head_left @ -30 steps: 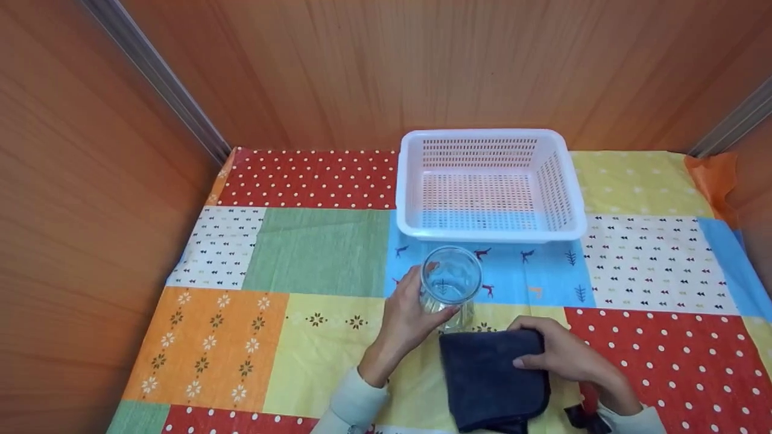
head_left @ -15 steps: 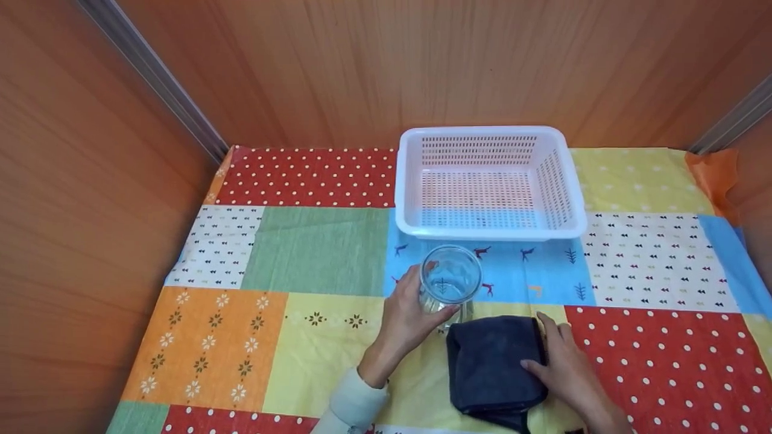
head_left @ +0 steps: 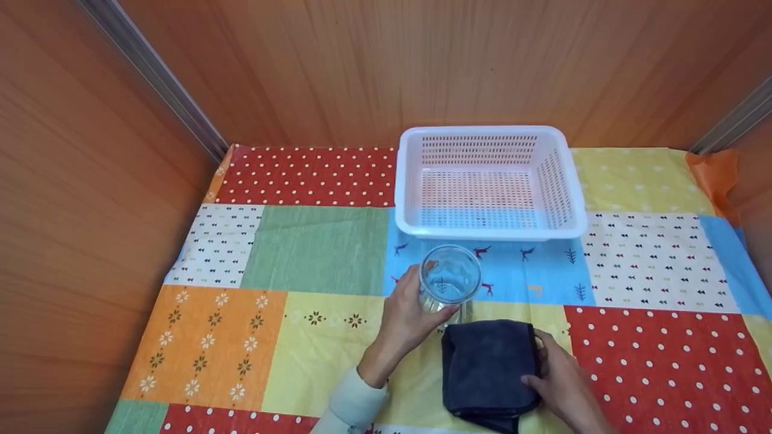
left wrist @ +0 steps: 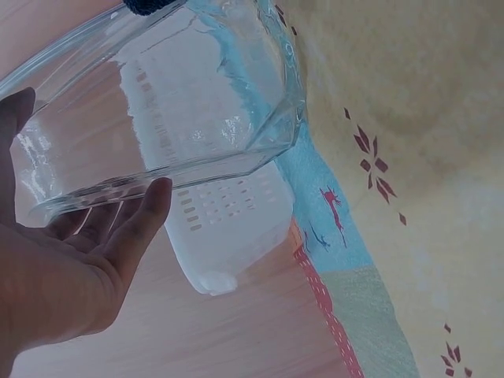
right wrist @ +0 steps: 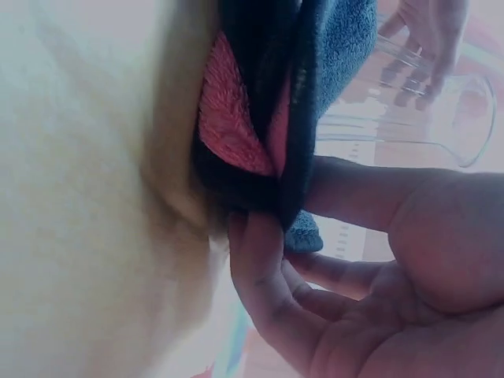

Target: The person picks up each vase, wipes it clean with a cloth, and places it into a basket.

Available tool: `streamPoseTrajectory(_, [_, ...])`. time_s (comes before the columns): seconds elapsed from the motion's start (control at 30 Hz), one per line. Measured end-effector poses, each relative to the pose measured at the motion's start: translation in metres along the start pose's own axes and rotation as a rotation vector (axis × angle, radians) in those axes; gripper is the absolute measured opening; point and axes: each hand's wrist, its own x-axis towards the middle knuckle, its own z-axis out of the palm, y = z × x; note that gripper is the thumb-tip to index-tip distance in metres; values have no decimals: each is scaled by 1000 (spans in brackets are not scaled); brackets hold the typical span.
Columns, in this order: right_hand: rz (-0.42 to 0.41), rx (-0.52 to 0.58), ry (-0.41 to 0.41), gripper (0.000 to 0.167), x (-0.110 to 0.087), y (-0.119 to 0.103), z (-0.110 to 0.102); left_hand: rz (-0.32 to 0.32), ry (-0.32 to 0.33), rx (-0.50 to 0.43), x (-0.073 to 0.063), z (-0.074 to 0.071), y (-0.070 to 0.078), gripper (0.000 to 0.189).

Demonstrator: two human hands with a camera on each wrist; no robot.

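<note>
My left hand (head_left: 405, 319) holds a clear glass jar (head_left: 451, 283), fingers and thumb around its side. The jar stands mouth up in the head view; its thick faceted base (left wrist: 276, 118) shows in the left wrist view. Just in front of the jar lies a folded dark grey cloth (head_left: 491, 364). My right hand (head_left: 564, 377) pinches the cloth's right edge, thumb on top and fingers at the edge. Between the folded layers, the right wrist view shows a pinkish-red inner side (right wrist: 232, 114) with dark binding.
A white perforated plastic basket (head_left: 491, 234) stands behind the jar, near the wooden back wall (head_left: 338, 72). Under everything is a patchwork-print tablecloth (head_left: 325, 253). Another wooden panel (head_left: 78, 199) closes the left side.
My right hand has shifted from the cloth's upper right corner down to its right edge. The cloth has become more compactly folded, then slid slightly left. My left hand and the jar stay put.
</note>
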Motion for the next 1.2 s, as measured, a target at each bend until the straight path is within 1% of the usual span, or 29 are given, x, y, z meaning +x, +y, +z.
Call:
streamPoseTrajectory(0.1, [-19, 18, 6, 82, -2, 1, 3, -14, -6, -17, 0, -1, 0, 83])
streamPoseTrajectory(0.23, [-51, 16, 45, 79, -5, 4, 7, -32, -15, -58, 0, -1, 0, 84])
streamPoseTrajectory(0.33, [-51, 23, 47, 76, -5, 4, 7, -38, -20, -79, 0, 0, 0, 85])
streamPoseTrajectory(0.43, [-46, 27, 30, 73, -3, 3, 5, -46, -24, -84, 0, 0, 0, 87])
streamPoseTrajectory(0.5, [-60, 34, 48, 70, -2, 1, 1, -49, -22, -86, 0, -1, 0, 88])
streamPoseTrajectory(0.53, [-79, 37, 65, 68, 0, 0, -3, -51, -21, -87, 0, -1, 0, 88])
streamPoseTrajectory(0.57, [-104, 31, 90, 66, 1, -2, -7, -54, -19, -91, 0, -1, 0, 87])
streamPoseTrajectory(0.6, [-141, 28, 133, 63, 3, -4, -11, -56, -18, -96, 1, -1, 0, 86])
streamPoseTrajectory(0.7, [-284, -7, 274, 60, 13, -12, -26, -59, -15, -112, 1, -1, 0, 84])
streamPoseTrajectory(0.8, [-427, -42, 419, 57, 30, -19, -41, -58, -16, -121, 1, -1, -1, 82])
streamPoseTrajectory(0.9, [-542, -63, 523, 57, 53, -23, -54, -57, -19, -128, 2, -1, 0, 81])
streamPoseTrajectory(1.0, [-617, -95, 596, 57, 76, -23, -63, -55, -21, -137, 2, -1, 0, 81])
streamPoseTrajectory(1.2, [-693, -163, 693, 54, 111, -17, -73, -52, -26, -140, 3, 0, 1, 81])
